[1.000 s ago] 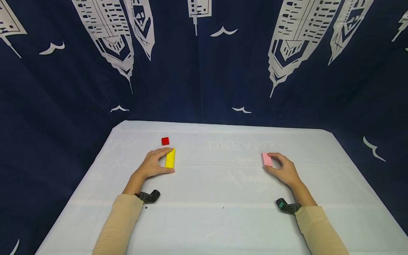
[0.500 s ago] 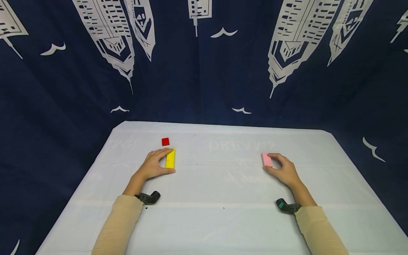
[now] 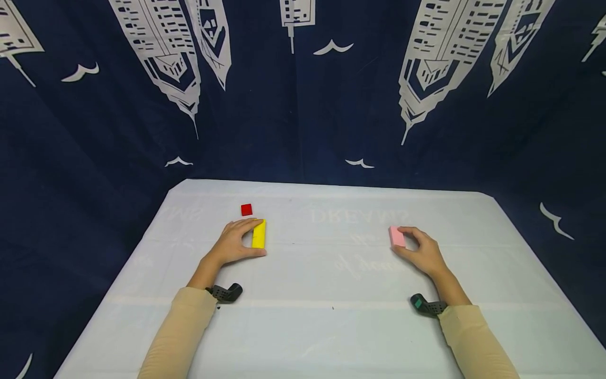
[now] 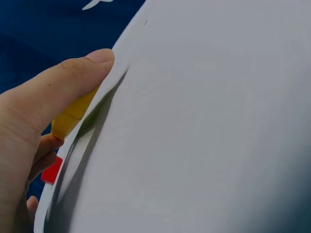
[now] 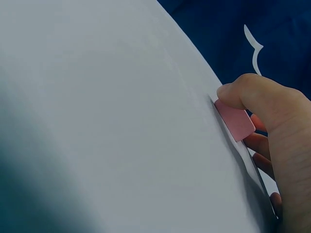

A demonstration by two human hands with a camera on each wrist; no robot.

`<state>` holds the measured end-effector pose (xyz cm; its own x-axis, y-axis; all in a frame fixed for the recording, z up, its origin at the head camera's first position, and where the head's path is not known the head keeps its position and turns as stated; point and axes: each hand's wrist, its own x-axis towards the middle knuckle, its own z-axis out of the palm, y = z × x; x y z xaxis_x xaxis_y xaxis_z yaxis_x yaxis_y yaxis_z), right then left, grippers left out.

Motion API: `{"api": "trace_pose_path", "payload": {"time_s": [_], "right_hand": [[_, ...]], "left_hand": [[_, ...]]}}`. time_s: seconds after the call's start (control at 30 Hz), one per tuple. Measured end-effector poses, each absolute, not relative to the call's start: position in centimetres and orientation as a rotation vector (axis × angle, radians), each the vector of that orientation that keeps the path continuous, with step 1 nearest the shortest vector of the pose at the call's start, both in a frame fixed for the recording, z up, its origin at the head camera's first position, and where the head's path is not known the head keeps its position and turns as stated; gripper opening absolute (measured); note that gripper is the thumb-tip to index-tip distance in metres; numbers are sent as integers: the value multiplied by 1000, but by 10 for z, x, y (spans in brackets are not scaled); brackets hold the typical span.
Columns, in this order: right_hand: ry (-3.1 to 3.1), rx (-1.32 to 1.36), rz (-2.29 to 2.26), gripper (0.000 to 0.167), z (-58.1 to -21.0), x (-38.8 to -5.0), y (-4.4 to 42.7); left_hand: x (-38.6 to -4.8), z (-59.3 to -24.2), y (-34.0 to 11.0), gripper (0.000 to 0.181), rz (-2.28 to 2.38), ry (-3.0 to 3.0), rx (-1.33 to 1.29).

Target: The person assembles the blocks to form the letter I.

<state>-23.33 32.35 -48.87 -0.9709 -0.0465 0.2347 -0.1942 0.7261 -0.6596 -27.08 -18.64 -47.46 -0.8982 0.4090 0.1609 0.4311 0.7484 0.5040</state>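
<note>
My left hand (image 3: 234, 243) holds a long yellow block (image 3: 259, 235) by its two ends, between thumb and fingers. In the left wrist view a shadow lies beside the yellow block (image 4: 73, 115), which looks slightly raised off the surface. A small red block (image 3: 246, 210) lies just beyond those fingers, apart from the yellow one. Over on the right, my right hand (image 3: 423, 253) pinches a pink block (image 3: 396, 236) between thumb and fingers. The right wrist view shows the pink block (image 5: 235, 119) close to the table surface; whether it touches is hard to tell.
Both hands work over a white-covered table (image 3: 312, 326) with faint lettering showing through. Behind it hangs a dark blue cloth (image 3: 293, 121) printed with white buildings and birds. Each wrist wears a black band with a small device, the left device (image 3: 228, 292) lying near the sleeve.
My left hand has shifted slightly to the right, taking the yellow block with it. The right hand, the pink block and the red block look still.
</note>
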Motion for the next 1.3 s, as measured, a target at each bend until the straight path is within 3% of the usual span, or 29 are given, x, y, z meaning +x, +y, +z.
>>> {"api": "trace_pose_path", "payload": {"time_s": [1.3], "right_hand": [[-2743,163,1071,57,-487,-233,323]], "left_hand": [[-277,-477,-135,88,-839,-2849,-839]]}}
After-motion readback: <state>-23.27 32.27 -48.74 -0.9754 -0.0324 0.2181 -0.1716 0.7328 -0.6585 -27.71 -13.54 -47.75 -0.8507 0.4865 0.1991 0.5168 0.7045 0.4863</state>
